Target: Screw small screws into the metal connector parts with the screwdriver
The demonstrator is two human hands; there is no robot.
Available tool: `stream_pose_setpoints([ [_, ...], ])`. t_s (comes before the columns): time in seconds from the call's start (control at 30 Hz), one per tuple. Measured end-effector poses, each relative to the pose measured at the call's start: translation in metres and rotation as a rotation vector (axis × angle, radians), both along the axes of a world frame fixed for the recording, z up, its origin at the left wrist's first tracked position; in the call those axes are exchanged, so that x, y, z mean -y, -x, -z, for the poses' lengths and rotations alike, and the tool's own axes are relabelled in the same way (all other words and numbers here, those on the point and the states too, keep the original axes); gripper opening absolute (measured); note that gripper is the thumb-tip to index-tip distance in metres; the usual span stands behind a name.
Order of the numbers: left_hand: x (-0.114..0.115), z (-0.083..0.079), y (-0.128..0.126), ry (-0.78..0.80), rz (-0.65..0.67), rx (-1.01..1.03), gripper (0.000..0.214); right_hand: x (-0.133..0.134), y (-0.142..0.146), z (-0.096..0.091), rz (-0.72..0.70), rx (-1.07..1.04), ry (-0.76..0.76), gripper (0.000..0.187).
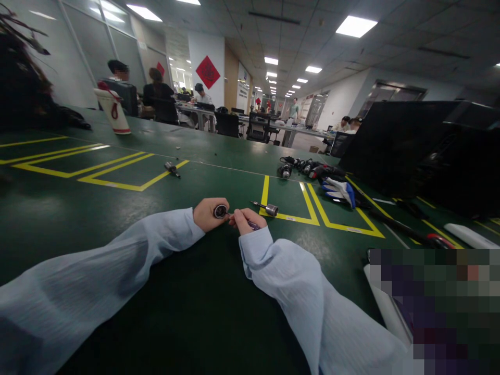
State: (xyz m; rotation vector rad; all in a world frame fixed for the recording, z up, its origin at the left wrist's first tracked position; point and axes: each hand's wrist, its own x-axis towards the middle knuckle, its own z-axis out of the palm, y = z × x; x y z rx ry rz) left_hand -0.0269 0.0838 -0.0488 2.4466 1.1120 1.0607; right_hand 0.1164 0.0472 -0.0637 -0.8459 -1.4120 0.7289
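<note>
Green table [219, 156], yellow lines; on it: white cup [114, 110], small tool [172, 168], metal bit [265, 208], black parts [302, 167], blue-white gloves [339, 190].

An open-plan office doubling as an assembly workshop: a long green table [50, 208] is marked out in yellow taped bays [113, 184]; a row of tools [304, 167] lies beside work gloves [339, 191]; behind, seated workers [158, 96] fill rows of desks under panel ceiling lights [355, 26]; a red diamond hanging [208, 72] decorates a white pillar; glass partitions [97, 47] line the left wall.
</note>
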Motion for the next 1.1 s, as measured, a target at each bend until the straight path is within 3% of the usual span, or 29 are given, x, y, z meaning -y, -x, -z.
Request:
stream_pose_setpoints([
  [0.23, -0.004, 0.001, 0.002, 0.057, 0.083, 0.001, 0.014, 0.005, -0.002, -0.005, 0.017, 0.073, -0.014, 0.031],
  [0.47, -0.001, -0.006, 0.000, -0.024, -0.018, 0.021, 0.023, 0.007, -0.003, -0.009, 0.035, -0.070, 0.124, 0.035],
  [0.7, -0.002, -0.004, 0.000, 0.034, 0.083, 0.026, 0.018, 0.009, -0.003, -0.011, 0.079, -0.082, 0.063, 0.038],
  [1.1, -0.001, -0.003, -0.001, 0.069, 0.118, 0.040, 0.012, 0.006, -0.003, -0.006, -0.057, 0.074, 0.027, 0.032],
])
